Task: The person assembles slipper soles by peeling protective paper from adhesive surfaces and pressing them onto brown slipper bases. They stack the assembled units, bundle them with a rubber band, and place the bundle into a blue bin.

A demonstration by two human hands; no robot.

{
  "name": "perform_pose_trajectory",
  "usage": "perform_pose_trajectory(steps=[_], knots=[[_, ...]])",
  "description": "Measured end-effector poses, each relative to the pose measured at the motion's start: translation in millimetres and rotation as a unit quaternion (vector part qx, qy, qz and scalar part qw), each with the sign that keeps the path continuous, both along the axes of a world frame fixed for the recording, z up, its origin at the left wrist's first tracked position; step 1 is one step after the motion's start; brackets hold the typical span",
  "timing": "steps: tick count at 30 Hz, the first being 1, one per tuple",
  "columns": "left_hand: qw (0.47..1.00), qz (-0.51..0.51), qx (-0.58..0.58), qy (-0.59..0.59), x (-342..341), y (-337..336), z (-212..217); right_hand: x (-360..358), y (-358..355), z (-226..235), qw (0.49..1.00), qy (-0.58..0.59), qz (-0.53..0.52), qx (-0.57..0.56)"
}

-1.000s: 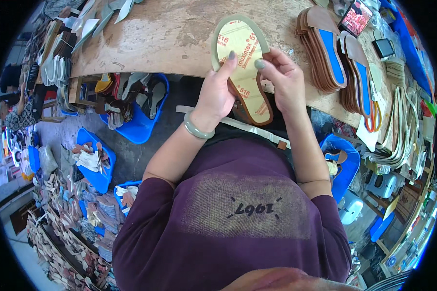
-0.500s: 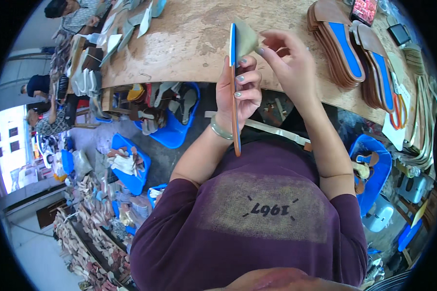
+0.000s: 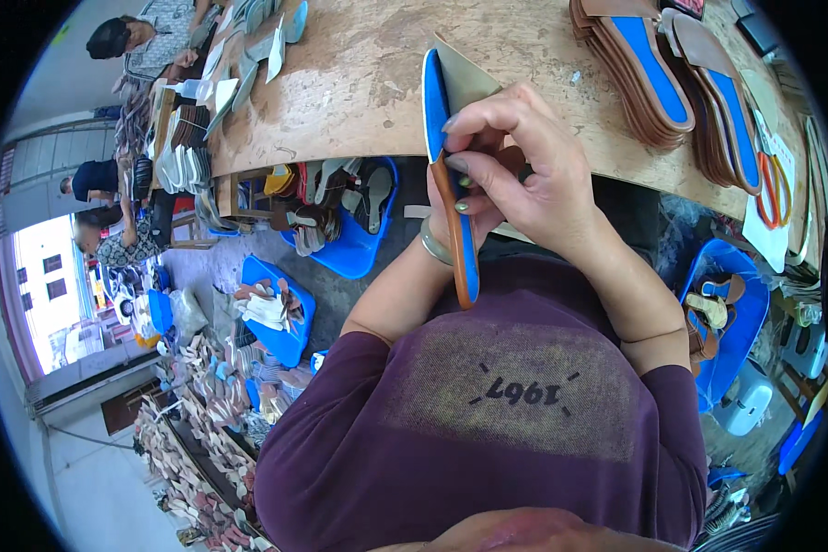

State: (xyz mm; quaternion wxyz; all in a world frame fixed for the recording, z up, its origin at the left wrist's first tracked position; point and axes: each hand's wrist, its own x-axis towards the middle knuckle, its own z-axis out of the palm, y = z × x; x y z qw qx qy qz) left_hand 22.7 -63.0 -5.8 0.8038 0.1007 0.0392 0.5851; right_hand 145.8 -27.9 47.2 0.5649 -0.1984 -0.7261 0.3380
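One insole (image 3: pixel 446 190) sits upper-centre in frame, edge-on: our left hand (image 3: pixel 439 217) grasps it, probably to steady it, while our right hand (image 3: pixel 545 177) crowds its blue face; can't tell if that grip's pinching.

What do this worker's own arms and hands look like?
Dark purple fabric sleeves end near the elbows. A smooth, pale green, ring-shaped bangle circles the left hand's wrist; the right hand wears none. Shiny grey-green nail polish shows on both.
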Motion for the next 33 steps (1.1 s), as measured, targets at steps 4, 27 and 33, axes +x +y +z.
perform_pose_trajectory(steps=[4, 27, 33], knots=[[0.999, 0.013, -0.016, 0.03, 2.4, -4.1, 4.6, 5.3, -4.0, 5.6, 0.997, -0.032, 0.045, -0.053], [0.981, 0.035, -0.075, 0.177, -11.5, -19.8, -2.4, 40.9, -14.6, -31.8, 0.93, -0.001, 0.123, -0.347], [0.976, 0.009, -0.096, 0.194, -3.6, -16.4, 11.6, 42.6, -6.4, -33.1, 0.84, 0.1, 0.284, -0.451]])
